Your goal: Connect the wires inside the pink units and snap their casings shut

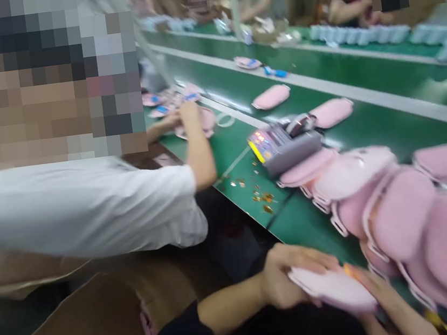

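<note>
My left hand point(290, 279) is closed around the near end of a flat pink pad point(332, 290), low in the view at the edge of the green table point(295, 218). My right hand point(391, 304) grips the same pad from the right side, fingers curled under it. Just beyond my hands lies a heap of several overlapping pink pads point(395, 206) with white straps.
A grey device with lit buttons point(282, 146) sits behind the heap. More pink pads point(271, 97) lie along the green conveyor. A co-worker in a white shirt point(81, 206) on my left handles a pad. A brown cardboard box point(84, 326) stands below. Other people work across the belt.
</note>
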`<control>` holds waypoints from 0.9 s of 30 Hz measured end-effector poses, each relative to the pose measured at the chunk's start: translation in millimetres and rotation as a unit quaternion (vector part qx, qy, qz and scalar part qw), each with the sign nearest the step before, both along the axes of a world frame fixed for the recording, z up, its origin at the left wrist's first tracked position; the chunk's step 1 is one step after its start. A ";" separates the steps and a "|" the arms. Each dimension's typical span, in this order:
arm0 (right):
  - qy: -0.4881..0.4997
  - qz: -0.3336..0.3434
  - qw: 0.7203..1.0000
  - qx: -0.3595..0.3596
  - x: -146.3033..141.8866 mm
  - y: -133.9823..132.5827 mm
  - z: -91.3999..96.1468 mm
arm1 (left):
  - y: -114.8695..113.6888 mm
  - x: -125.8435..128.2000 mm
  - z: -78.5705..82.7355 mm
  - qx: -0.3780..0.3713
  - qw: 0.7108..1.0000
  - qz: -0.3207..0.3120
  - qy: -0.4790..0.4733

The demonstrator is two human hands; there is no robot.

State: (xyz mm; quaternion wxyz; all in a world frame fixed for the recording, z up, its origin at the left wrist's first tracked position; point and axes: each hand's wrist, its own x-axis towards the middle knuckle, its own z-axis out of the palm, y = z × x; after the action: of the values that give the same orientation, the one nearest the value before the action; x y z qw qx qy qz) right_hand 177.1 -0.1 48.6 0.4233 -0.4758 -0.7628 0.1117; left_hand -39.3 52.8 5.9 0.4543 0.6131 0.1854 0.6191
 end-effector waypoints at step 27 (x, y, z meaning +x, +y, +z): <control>0.105 -0.082 0.991 -0.012 -4.0 -18.3 -43.9 | 39.3 -25.9 -6.3 0.233 0.927 0.045 0.290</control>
State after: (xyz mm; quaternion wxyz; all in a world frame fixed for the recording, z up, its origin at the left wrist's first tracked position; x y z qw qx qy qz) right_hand 173.1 -18.4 4.7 0.5033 -0.5273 -0.6711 0.1349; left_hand -65.2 92.1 -0.3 0.1971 0.8455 0.1868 0.4597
